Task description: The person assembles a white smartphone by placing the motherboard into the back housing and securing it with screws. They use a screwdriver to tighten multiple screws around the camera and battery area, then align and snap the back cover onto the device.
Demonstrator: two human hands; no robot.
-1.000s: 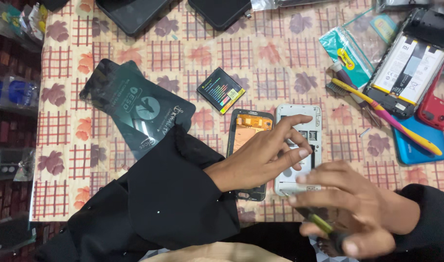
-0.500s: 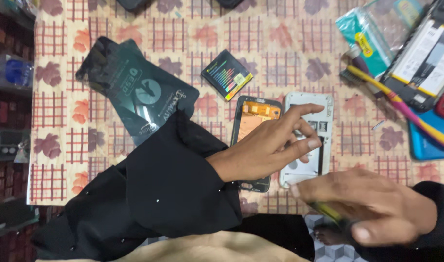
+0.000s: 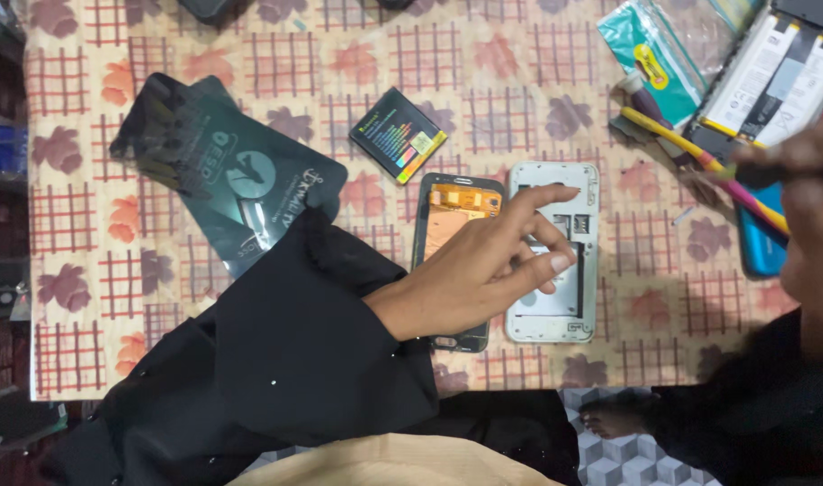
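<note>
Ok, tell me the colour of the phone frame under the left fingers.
White phone frame, clearest in the head view.

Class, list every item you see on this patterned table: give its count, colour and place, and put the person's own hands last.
Phone frame: one, silver-white, centre, under the left fingertips.
Opened phone body: one, dark with orange parts, left of the frame.
Battery: one, black with coloured label, above the phone body.
Pouch: one, dark green, left.
Tablecloth: one, beige with red checks.
Left hand: touching the frame.
Right hand: raised at the right edge, pinching a thin tool.
</note>
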